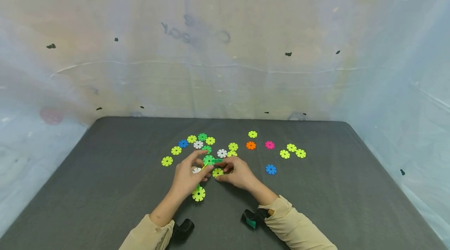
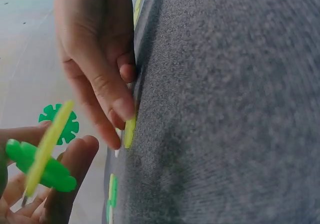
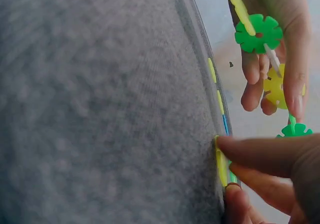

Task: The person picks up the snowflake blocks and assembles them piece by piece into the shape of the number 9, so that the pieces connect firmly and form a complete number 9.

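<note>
My left hand (image 1: 188, 174) holds a chain of notched plastic discs joined edge to edge by their slots. In the right wrist view it includes a green disc (image 3: 258, 33), a white disc (image 3: 272, 59) and a yellow disc (image 3: 275, 87) partly behind a finger. A yellow-green disc (image 1: 198, 194) hangs at the chain's near end. Low at the tabletop, my right hand (image 1: 237, 174) pinches a loose yellow-green disc (image 1: 217, 172) by its edges, thumb on the near side. The chain's far green disc (image 1: 209, 159) is close to the right fingertips.
Beyond the hands lie several loose discs, among them a white disc (image 1: 222, 153) and a blue disc (image 1: 183, 143). Toward the right are an orange disc (image 1: 251, 145), a pink disc (image 1: 269, 145) and another blue disc (image 1: 270, 169). The grey table (image 1: 334, 195) meets plastic sheeting behind.
</note>
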Demonstrator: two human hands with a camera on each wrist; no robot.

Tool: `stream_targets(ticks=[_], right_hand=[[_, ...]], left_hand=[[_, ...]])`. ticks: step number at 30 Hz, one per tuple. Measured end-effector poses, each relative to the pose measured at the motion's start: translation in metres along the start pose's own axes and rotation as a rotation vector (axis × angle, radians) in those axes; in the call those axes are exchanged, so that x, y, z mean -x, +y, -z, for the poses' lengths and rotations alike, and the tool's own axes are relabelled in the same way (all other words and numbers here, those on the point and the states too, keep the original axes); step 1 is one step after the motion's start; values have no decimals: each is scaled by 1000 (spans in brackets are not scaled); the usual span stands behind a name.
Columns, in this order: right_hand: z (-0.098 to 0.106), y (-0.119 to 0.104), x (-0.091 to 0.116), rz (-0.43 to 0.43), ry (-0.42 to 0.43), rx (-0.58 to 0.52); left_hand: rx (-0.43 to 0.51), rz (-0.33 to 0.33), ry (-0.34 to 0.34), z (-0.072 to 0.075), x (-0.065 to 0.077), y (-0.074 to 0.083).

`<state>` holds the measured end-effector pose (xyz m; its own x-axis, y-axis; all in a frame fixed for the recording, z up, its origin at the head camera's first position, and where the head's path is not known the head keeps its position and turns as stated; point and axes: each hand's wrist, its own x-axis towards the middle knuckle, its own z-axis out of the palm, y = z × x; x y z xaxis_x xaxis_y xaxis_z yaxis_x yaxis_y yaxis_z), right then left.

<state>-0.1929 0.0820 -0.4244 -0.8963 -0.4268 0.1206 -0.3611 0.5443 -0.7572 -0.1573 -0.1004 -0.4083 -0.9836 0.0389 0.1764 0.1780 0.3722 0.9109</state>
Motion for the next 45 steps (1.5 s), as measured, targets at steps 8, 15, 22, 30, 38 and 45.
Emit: stream_targets(ticks=[8, 15, 22, 30, 38, 45], right_hand=[[8, -3, 9, 25, -18, 83], [12, -1, 15, 77, -58, 90], [20, 3, 18, 52, -44, 67], [28, 7, 23, -24, -31, -196], [31, 7, 26, -5, -27, -334], [29, 7, 31, 20, -10, -354]], left_hand=[[23, 36, -31, -2, -2, -1], [6, 45, -44, -2, -1, -4], [11, 55, -49, -2, -1, -5], [11, 83, -62, -3, -2, -6], [25, 74, -71, -5, 1, -7], [68, 67, -125, -8, 4, -6]])
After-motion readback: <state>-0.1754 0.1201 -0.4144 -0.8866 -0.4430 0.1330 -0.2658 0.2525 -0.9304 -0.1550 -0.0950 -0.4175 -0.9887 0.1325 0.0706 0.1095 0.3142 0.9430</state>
